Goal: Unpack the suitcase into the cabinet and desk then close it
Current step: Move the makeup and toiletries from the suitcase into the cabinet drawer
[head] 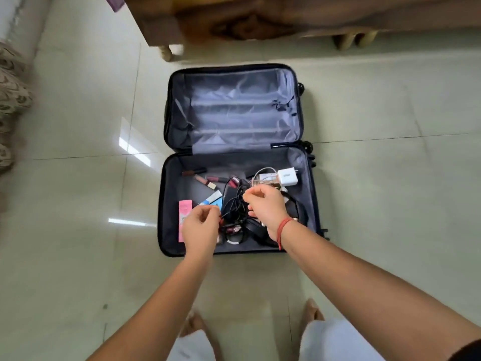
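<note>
Suitcase [170, 194] open on the floor [78, 183] under my hands. Left hand [200, 226] pinches a strand of the black cable tangle [234, 204]; right hand [265, 205] is curled over it, can't tell if it's gripping. Yank, and the white charger [287, 177] beyond my right hand probably drags along. Lipsticks [194, 173] beyond my left.

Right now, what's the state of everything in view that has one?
suitcase: open, lying flat
far half: empty, lining bare
near half: still holds loose items
cable: tangled, pinched by both hands
charger: unplugged, lying in near half
left hand: fingers curled, pinching cable
right hand: fingers curled, pinching cable
</note>
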